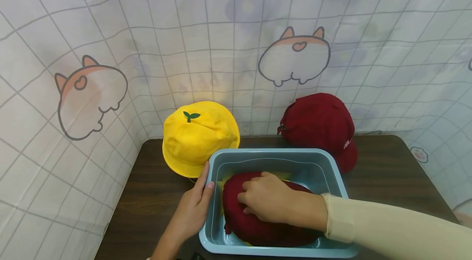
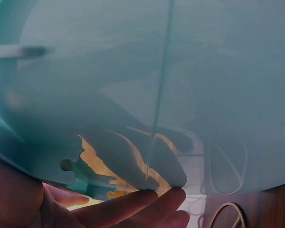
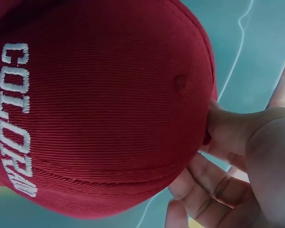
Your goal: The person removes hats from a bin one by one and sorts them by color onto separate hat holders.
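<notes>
Red cap (image 1: 258, 227) lies inside a light blue plastic tub (image 1: 265, 151), crown upward, filling most of its floor. White raised lettering (image 3: 15, 116) runs along the cap's front in the right wrist view, its last part blurring out of sight round the curve. Slivers of something yellow (image 1: 220, 194) show round the cap's edges; how much lies beneath is hidden.

The right hand (image 1: 267, 196) reaches over the cap with bent fingers, and its thumb and fingers pinch the cap at one edge. A pale cream sleeve (image 1: 387, 223) covers that forearm and crosses the tub's right rim. The left hand (image 1: 191, 206) steadies the tub from the left: its fingers lie fairly straight against the outer wall, and the thumb rests at the rim.

The tub stands on a dark brown wood-grain surface (image 1: 147, 194). Just behind its left corner sits a yellow bucket hat (image 1: 200, 137) with a small green sprout (image 1: 191, 116) on the crown. Beyond the far right corner rests a second red cap (image 1: 321, 124), its brim toward the right, partly hidden by the rim.

Behind everything hangs a pale gridded cloth (image 1: 221, 26) printed with round, orange-eared cartoon animals (image 1: 295, 59).
</notes>
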The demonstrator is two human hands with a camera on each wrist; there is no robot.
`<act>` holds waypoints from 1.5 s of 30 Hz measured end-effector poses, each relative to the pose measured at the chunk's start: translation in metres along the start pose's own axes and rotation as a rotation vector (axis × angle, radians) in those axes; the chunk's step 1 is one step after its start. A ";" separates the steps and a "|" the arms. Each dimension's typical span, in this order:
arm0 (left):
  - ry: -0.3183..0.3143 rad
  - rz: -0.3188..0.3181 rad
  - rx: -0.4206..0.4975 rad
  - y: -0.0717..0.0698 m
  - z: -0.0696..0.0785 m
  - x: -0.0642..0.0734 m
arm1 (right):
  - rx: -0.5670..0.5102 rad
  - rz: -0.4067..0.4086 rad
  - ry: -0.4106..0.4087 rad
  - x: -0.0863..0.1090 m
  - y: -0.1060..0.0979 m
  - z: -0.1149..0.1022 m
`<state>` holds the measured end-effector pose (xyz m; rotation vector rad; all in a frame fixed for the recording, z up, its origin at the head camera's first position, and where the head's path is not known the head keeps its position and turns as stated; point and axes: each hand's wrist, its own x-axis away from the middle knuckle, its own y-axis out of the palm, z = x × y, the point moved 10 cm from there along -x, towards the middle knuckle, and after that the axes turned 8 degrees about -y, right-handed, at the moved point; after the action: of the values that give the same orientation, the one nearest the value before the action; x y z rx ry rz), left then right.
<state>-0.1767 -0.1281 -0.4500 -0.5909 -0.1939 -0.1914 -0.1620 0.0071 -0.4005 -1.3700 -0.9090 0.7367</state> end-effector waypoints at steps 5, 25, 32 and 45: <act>-0.004 -0.007 0.007 0.001 0.001 0.000 | 0.041 0.030 -0.009 0.006 -0.010 -0.003; 0.002 -0.011 0.013 0.001 0.003 -0.001 | 0.053 0.310 0.067 0.062 -0.066 0.020; 0.028 0.007 -0.006 -0.001 0.006 -0.001 | 0.011 0.460 0.131 0.087 -0.098 0.037; 0.039 0.030 -0.031 -0.003 0.005 -0.001 | -0.032 0.701 0.156 0.130 -0.172 0.057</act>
<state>-0.1789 -0.1279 -0.4443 -0.6201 -0.1448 -0.1768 -0.1619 0.1338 -0.2163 -1.7664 -0.2993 1.1188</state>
